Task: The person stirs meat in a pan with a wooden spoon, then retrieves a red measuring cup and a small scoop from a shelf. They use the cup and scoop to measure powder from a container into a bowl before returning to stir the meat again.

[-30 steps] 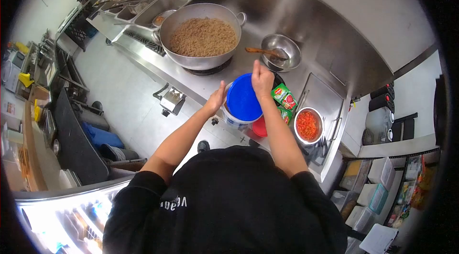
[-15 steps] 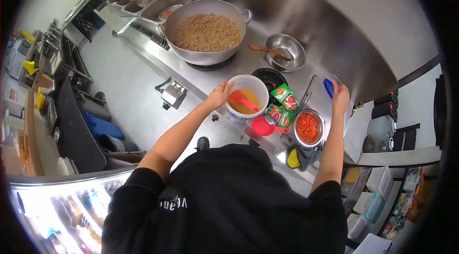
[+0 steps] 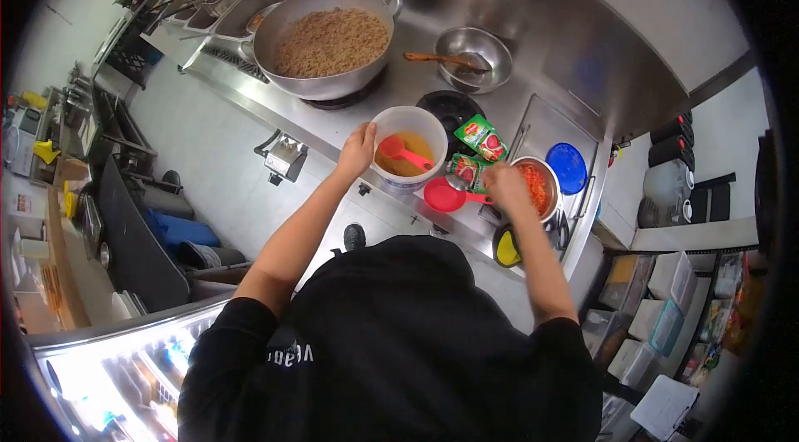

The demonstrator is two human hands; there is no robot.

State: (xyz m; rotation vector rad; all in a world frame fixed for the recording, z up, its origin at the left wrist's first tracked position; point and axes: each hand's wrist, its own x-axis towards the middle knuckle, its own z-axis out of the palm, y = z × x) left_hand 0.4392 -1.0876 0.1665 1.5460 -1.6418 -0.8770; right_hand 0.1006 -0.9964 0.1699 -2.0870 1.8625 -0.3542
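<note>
My left hand (image 3: 358, 151) grips the rim of a white tub (image 3: 433, 121) that holds yellowish liquid and a red scoop (image 3: 408, 153). My right hand (image 3: 506, 186) is over the left edge of a steel bowl of diced red food (image 3: 537, 184), near green pouches (image 3: 482, 138); its fingers are blurred and what they hold, if anything, cannot be made out. A second red scoop (image 3: 444, 195) lies below the pouches. The round blue lid (image 3: 566, 168) lies flat right of the bowl.
A large pot (image 3: 370, 59) of brown crumbly food stands at the upper left of the steel counter. Right of it is a steel bowl (image 3: 497, 51) with a wooden-handled utensil (image 3: 433, 57). A black cup with yellow inside (image 3: 506, 248) sits at the front edge.
My right hand has left the blue lid, which now lies flat, and has moved left to the bowl of red food. The view has shifted slightly. My left hand stays on the tub.
</note>
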